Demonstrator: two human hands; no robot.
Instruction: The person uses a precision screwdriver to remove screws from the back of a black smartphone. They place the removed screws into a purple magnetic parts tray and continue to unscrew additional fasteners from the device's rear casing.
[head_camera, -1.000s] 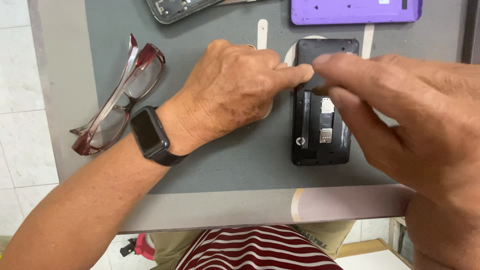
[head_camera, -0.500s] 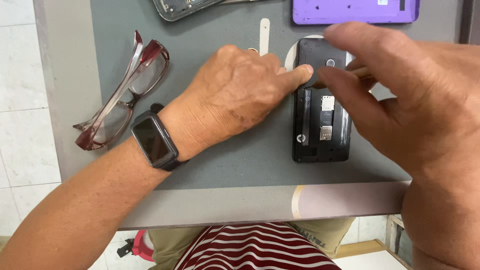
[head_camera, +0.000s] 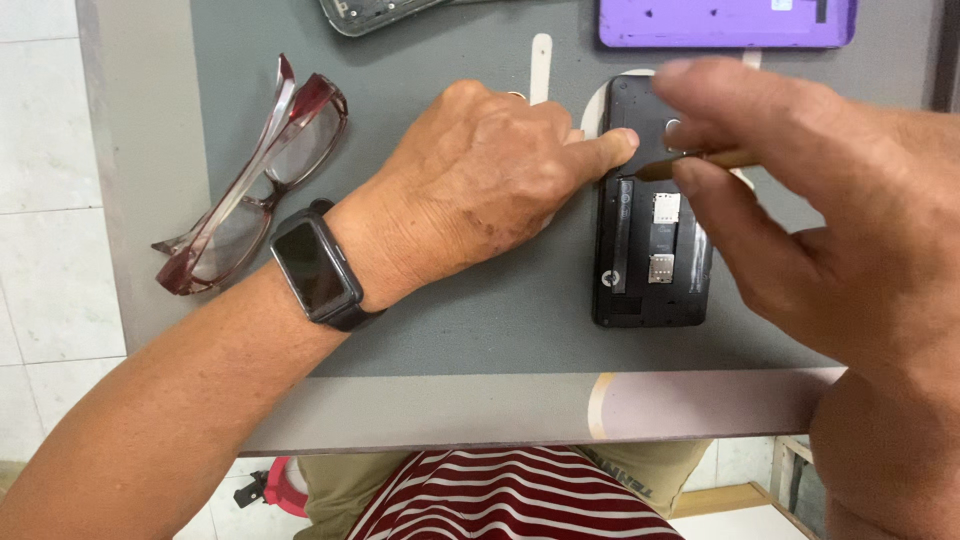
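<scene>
Phone (head_camera: 652, 250), black, back cover off, lies flat on the grey mat (head_camera: 480, 330) toward the right end of the table's near edge; card slots and inner frame exposed. Left hand (head_camera: 480, 190): palm down on the mat, thumb pressed against the phone's upper left edge, grip closed down flat, holding nothing. Right hand (head_camera: 820, 210): thumb and forefinger clamped on a thin brown-handled tool (head_camera: 700, 163), its tip at the phone's upper part.

Risk, judged: the tip could skid across the exposed board and scratch a contact if the thumb's pressure eases and the phone shifts; too steep an angle could also gouge the frame.

Other items: red-framed glasses (head_camera: 250, 180), folded, at the mat's left edge, well apart from the phone; purple phone shell (head_camera: 725, 20) at the far edge; grey frame part (head_camera: 375, 12) at the far edge, cut off; white strip (head_camera: 541, 65) just beyond the left knuckles; black smartwatch (head_camera: 312, 268) on the left wrist. Right hand hides the phone's right side.
</scene>
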